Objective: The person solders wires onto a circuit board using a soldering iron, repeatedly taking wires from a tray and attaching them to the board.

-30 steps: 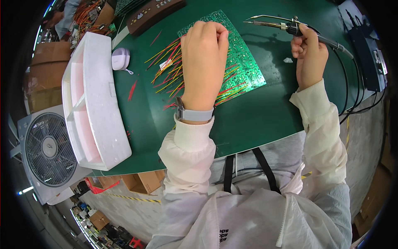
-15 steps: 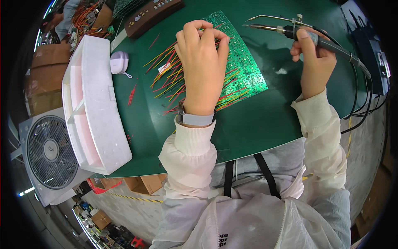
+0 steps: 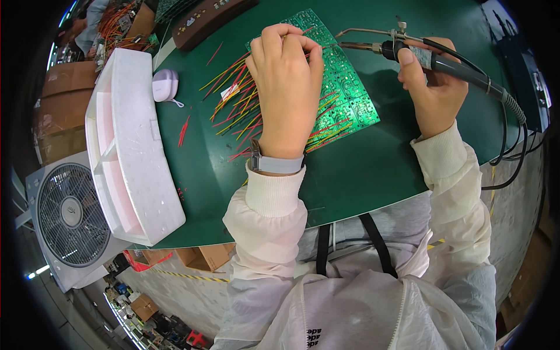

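Observation:
My right hand (image 3: 438,87) grips a soldering iron (image 3: 461,69) with a thin curved metal tube clamped above it. The tip points left and meets or hovers over the right part of a green circuit board panel (image 3: 353,96). Over that panel, my left hand (image 3: 287,87) is closed with curled fingers, pinching what looks like a red wire (image 3: 308,55) near the iron's tip. Several red and yellow wires (image 3: 236,116) stick out leftward from under the hand, and more lie along the panel's near end. The left fingertips are partly hidden.
A white foam tray (image 3: 137,146) with compartments stands left, beside a grey fan (image 3: 73,213). Near it are a lilac case (image 3: 165,86) and loose red wires (image 3: 184,131). A brown case (image 3: 207,22) lies at the back; a dark blue box (image 3: 522,73) with cables stands right.
My right hand has brought the soldering iron left and slightly down, its tip now close to my left fingers. My left hand has hardly moved.

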Tool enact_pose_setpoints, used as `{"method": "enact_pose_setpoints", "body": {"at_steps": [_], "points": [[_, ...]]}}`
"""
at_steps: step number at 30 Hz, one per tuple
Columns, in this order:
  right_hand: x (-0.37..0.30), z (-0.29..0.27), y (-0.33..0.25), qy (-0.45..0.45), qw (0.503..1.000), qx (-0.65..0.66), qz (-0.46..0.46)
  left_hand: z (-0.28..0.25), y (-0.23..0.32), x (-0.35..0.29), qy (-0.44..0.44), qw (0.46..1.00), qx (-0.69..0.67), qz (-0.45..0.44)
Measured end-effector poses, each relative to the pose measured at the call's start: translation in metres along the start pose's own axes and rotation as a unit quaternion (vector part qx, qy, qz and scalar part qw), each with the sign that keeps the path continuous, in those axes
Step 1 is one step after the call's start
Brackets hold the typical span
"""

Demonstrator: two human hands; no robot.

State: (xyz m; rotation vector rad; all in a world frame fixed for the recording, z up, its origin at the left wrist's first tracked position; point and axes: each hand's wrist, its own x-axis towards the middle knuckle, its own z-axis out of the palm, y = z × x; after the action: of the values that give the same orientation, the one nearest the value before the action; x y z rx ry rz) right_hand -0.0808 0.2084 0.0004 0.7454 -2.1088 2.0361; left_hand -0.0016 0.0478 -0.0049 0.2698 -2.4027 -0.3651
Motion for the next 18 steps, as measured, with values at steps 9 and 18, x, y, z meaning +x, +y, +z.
{"method": "enact_pose_setpoints", "body": {"at_steps": [9, 18], "points": [[0.0002, 0.0014, 0.0009, -0.018, 1.000, -0.005, 0.002, -0.0006, -0.0007, 0.0001, -0.004, 1.000, 0.007, 0.006], [0.0015, 0.0014, -0.0004, -0.018, 1.000, -0.006, -0.005, -0.0016, -0.0003, 0.0008, -0.008, 1.000, 0.017, 0.006]]}}
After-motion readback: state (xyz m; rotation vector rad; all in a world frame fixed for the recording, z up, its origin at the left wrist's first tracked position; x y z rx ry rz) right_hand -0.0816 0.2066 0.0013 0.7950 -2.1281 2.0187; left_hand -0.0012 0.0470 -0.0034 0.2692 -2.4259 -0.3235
